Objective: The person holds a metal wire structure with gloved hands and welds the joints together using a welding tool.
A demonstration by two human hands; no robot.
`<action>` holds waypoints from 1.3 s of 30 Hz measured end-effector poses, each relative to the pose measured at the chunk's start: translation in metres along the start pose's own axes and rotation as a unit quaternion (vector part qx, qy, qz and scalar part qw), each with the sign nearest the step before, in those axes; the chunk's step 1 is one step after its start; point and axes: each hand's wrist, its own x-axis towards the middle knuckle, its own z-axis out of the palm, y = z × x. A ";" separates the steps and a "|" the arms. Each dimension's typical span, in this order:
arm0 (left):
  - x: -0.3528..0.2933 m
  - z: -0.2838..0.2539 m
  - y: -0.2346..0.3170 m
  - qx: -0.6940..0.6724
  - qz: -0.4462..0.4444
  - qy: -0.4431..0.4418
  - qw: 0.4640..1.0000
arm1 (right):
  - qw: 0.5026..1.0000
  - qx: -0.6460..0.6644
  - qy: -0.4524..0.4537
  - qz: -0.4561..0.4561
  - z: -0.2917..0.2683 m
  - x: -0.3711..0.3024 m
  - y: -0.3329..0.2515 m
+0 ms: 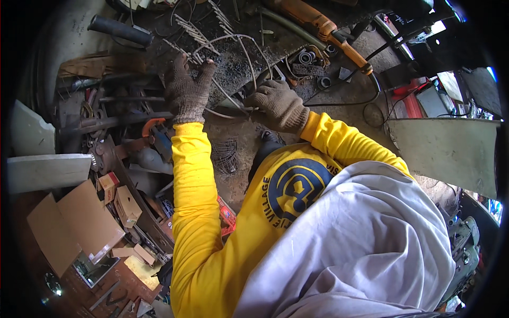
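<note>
My left hand [188, 90], in a worn brown knit glove, reaches over the dark work surface. Its thumb and forefinger are stretched apart, beside the near end of a bunch of short ribbed metal rods [197, 36]. Whether a fingertip touches a rod is hard to tell. My right hand [278, 106], gloved alike, is closed round a thin bent metal wire [247, 54]. That wire curves up in a wide loop, and part of it runs toward the left hand. The fingers hide where the wire is gripped.
An orange power tool [323, 26] lies at the far right with its cable. Near it sit metal rings [306, 57]. A dark pipe [121, 31] rests at the far left. Metal scrap and an open cardboard box [90, 220] are on the left; a wire coil [225, 155] lies below.
</note>
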 end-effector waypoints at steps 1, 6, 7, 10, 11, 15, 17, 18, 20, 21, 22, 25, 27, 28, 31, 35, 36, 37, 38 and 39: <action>0.004 0.002 -0.003 -0.019 -0.008 -0.015 1.000 | 1.000 -0.006 -0.004 0.002 -0.001 0.002 -0.001; 0.016 0.021 -0.035 -0.080 0.014 0.013 0.997 | 0.994 -0.019 -0.038 0.101 -0.016 0.009 -0.027; 0.018 0.025 -0.036 -0.068 0.023 0.018 0.997 | 0.994 -0.008 0.008 0.112 -0.017 0.008 -0.032; 0.017 0.026 -0.034 -0.065 0.038 0.014 0.997 | 0.981 -0.019 0.124 0.147 -0.011 -0.008 -0.031; 0.019 0.028 -0.039 -0.075 0.035 0.010 0.997 | 0.970 -0.015 0.157 0.186 -0.007 -0.011 -0.031; 0.025 0.017 -0.037 -0.063 0.021 -0.058 0.996 | 0.863 0.243 0.128 0.423 0.001 -0.018 -0.013; 0.022 0.010 -0.033 -0.053 0.032 -0.060 0.996 | 0.802 0.336 0.078 0.489 -0.001 -0.014 -0.017; 0.020 0.005 -0.030 -0.052 0.036 -0.059 0.996 | 0.801 0.325 0.069 0.498 -0.001 -0.009 -0.024; 0.017 0.004 -0.033 -0.055 0.048 -0.062 0.995 | 0.793 0.323 0.065 0.512 0.003 -0.009 -0.034; 0.016 0.005 -0.038 -0.059 0.057 -0.065 0.995 | 0.786 0.331 0.070 0.517 0.006 -0.011 -0.038; 0.015 0.007 -0.042 -0.062 0.065 -0.068 0.994 | 0.779 0.339 0.074 0.522 0.008 -0.013 -0.040; 0.008 0.009 -0.046 -0.102 0.090 -0.043 0.990 | 0.775 0.350 0.059 0.523 0.014 -0.017 -0.042; 0.010 0.005 -0.042 -0.091 0.075 -0.057 0.991 | 0.770 0.365 0.050 0.521 0.011 -0.018 -0.040; 0.011 0.004 -0.040 -0.085 0.067 -0.064 0.992 | 0.768 0.372 0.045 0.520 0.010 -0.018 -0.039; 0.014 0.006 -0.045 -0.072 0.062 -0.050 0.994 | 0.745 0.438 0.085 0.496 0.005 -0.012 -0.041; 0.017 0.018 -0.056 -0.086 0.069 -0.029 0.993 | 0.714 0.485 0.078 0.499 0.005 -0.011 -0.038; 0.019 0.025 -0.063 -0.106 0.073 -0.025 0.991 | 0.711 0.489 0.073 0.501 0.005 -0.012 -0.037; 0.021 0.029 -0.071 -0.126 0.077 -0.021 0.989 | 0.708 0.492 0.068 0.501 0.005 -0.013 -0.037; 0.022 0.028 -0.071 -0.129 0.091 -0.022 0.987 | 0.711 0.492 0.064 0.498 0.005 -0.014 -0.036; 0.024 0.027 -0.072 -0.132 0.105 -0.023 0.985 | 0.714 0.491 0.059 0.495 0.004 -0.016 -0.035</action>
